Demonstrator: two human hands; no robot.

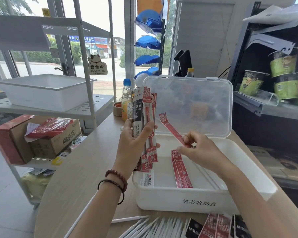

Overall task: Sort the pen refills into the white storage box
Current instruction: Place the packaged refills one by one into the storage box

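Bundle of long flat pen refill packets point(145, 115), mostly red with one black in front, stands upright just left of the frame's centre, gripped round its middle by the left hand point(134, 143), fingers and thumb curled round it. The wrist below wears a dark red bead bracelet point(116, 176). To the right of centre the right hand point(202, 152) pinches the lower end of a single red refill packet point(170, 128) between thumb and fingertips; the packet slants up to the left, above the open white plastic storage box point(187, 201). That box sits on the pale wooden table point(86, 169) in the lower middle of the frame, a printed label on its front wall, its clear hinged lid point(196, 103) standing up behind. Inside, two red refill packets point(181, 170) lie side by side on the floor, and a white packet point(148, 180) lies against the left wall. Along the bottom edge, in front of the box, lie loose white refills point(150, 227) and more red and black packets point(217, 228). Behind the bundle stands an orange drink bottle with a blue cap point(126, 102); a white plastic tray point(45, 90) rests on the metal shelf point(86, 107) at the left
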